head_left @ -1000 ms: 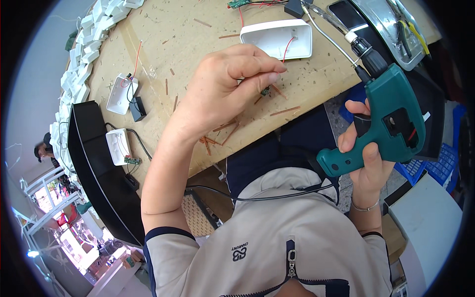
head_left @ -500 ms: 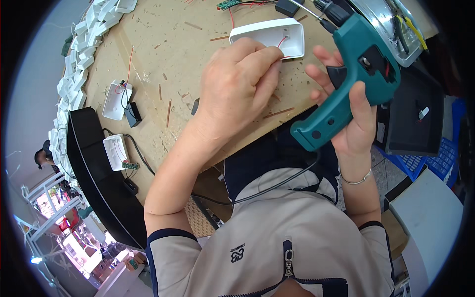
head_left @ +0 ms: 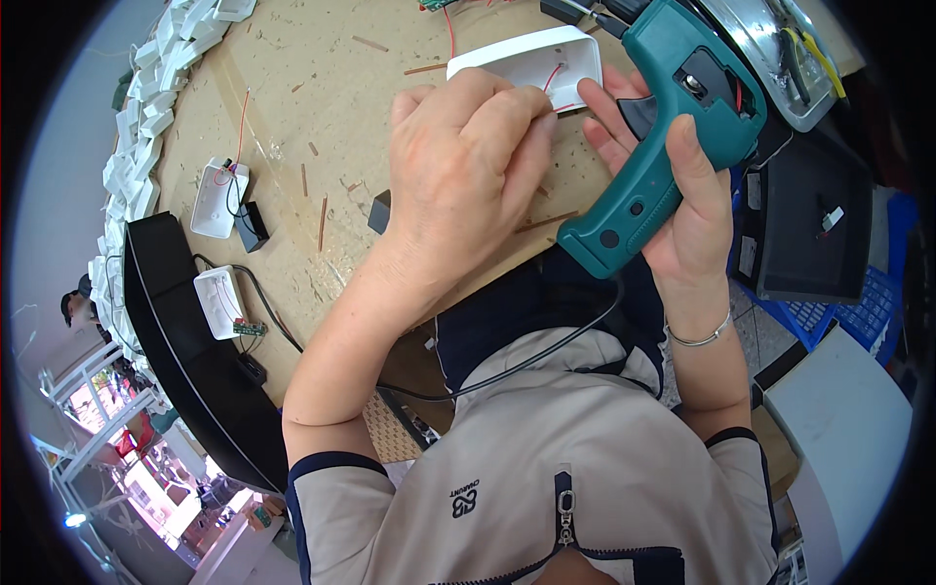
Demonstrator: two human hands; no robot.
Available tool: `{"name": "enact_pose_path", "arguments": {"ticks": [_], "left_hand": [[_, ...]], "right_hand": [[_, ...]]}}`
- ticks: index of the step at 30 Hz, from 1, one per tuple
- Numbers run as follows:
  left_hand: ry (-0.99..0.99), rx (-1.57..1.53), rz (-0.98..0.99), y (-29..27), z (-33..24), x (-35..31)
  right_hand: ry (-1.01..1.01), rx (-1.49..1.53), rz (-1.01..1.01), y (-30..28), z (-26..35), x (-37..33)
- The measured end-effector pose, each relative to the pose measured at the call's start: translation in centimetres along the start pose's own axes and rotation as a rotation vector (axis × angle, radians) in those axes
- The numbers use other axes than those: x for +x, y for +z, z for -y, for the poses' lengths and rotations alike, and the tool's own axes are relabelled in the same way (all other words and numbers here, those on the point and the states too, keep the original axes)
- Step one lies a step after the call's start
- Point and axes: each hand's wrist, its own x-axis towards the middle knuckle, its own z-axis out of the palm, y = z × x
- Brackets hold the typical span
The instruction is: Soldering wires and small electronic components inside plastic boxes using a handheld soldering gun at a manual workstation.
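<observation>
Head view. Held loosely in right hand (head_left: pixel 690 234): teal, pistol-shaped plastic power tool (head_left: pixel 655 156), thumb (head_left: pixel 694 161) along handle (head_left: pixel 620 210), fingers past black trigger (head_left: pixel 637 115). Judged stiff, smooth, fairly heavy; best taken by the handle, clear of the nose (head_left: pixel 612 24). Left hand (head_left: pixel 458 161) curled, fingertips drawn in; cannot tell whether gripping anything. Just beyond those fingertips: white, open-topped plastic shell (head_left: pixel 522 70) with thin red wire (head_left: pixel 554 75); judged light, rigid, wire fragile; best lifted by the rim (head_left: pixel 522 44).

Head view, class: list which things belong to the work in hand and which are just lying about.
Likely in use:
green gun-shaped tool, in the right hand
white casing and red wire, by the left hand

Apparently just lying about:
brown strips
yellow-handled pliers
dark bin
</observation>
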Motion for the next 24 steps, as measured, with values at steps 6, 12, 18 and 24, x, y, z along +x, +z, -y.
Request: {"name": "enact_pose_path", "arguments": {"ticks": [6,12,18,24], "left_hand": [[-0.068,-0.112,0.019,-0.3,-1.7,-0.2],[-0.054,-0.088,0.027,-0.2,-2.0,0.5],[0.000,0.248,-0.160,0.6,-1.2,1.7],[-0.030,0.274,-0.066,1.8,-0.7,2.2]], "right_hand": [[0.020,0.026,-0.014,0.2,0.0,-0.2],[0.022,0.041,-0.029,-0.1,0.0,-0.2],[0.008,0.187,-0.029,-0.3,-0.4,0.1],[0.002,0.127,-0.021,0.0,0.0,0.0]]}}
